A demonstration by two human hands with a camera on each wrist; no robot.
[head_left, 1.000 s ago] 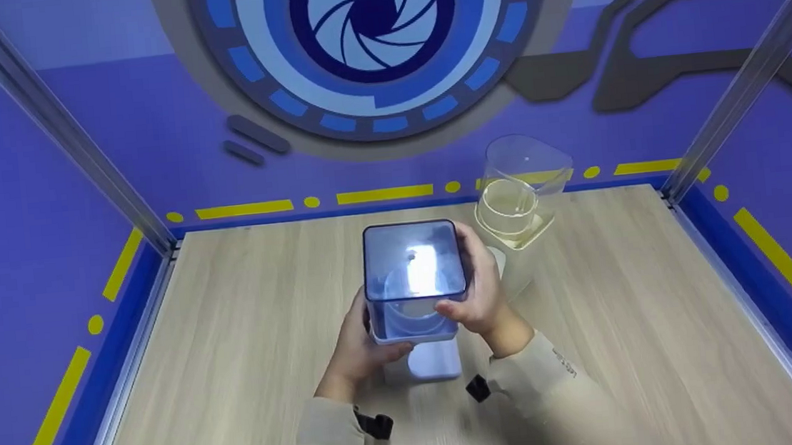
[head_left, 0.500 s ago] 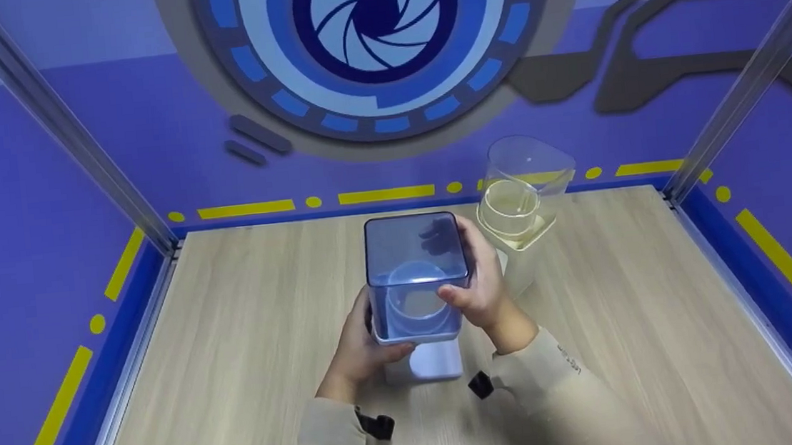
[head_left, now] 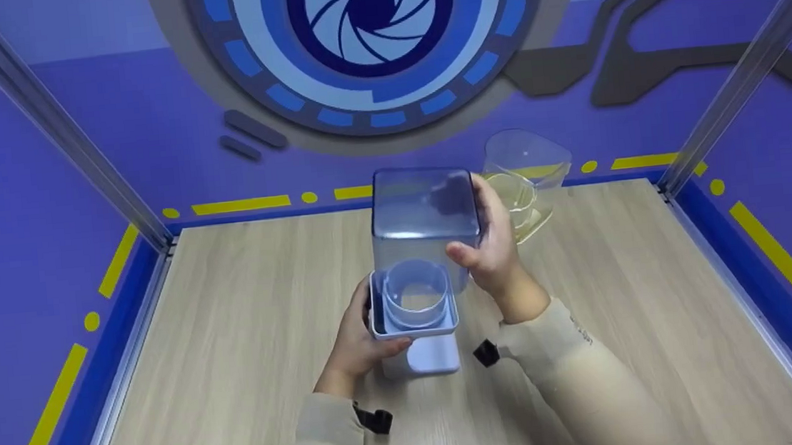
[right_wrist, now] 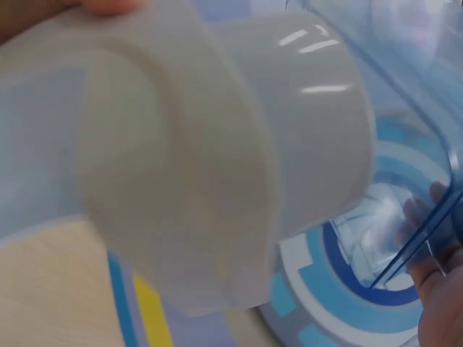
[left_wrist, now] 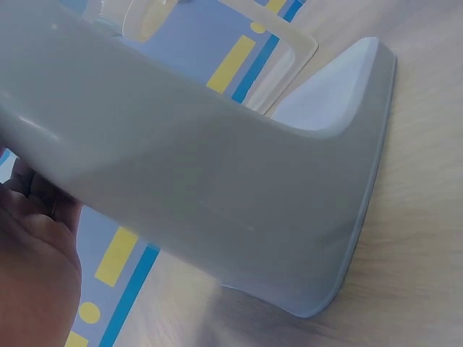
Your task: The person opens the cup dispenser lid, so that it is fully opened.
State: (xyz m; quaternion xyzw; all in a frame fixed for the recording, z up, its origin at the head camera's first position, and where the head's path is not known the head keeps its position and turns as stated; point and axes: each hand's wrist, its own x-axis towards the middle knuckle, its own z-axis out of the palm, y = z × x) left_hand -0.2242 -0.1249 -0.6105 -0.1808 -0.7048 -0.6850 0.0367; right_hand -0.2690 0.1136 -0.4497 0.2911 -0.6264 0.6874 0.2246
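My left hand grips the square white top of a stand, thumb along its front edge. A round translucent collar rises from that top. With my right hand I hold a see-through, blue-tinted square cover by its right side, thumb at the front. The cover is raised above and behind the collar. In the left wrist view, the curved stem of the stand runs down to a flat foot on the table. The right wrist view has the collar beside the cover's edge.
At the back right stands a similar piece: a clear, tall container around a yellowish ring, partly behind my right hand. The wood-grain table is bounded by blue printed panels and metal posts.
My right hand has lifted the blue-tinted cover up and away off the white stand top, baring the collar. My left hand has stayed on the stand.
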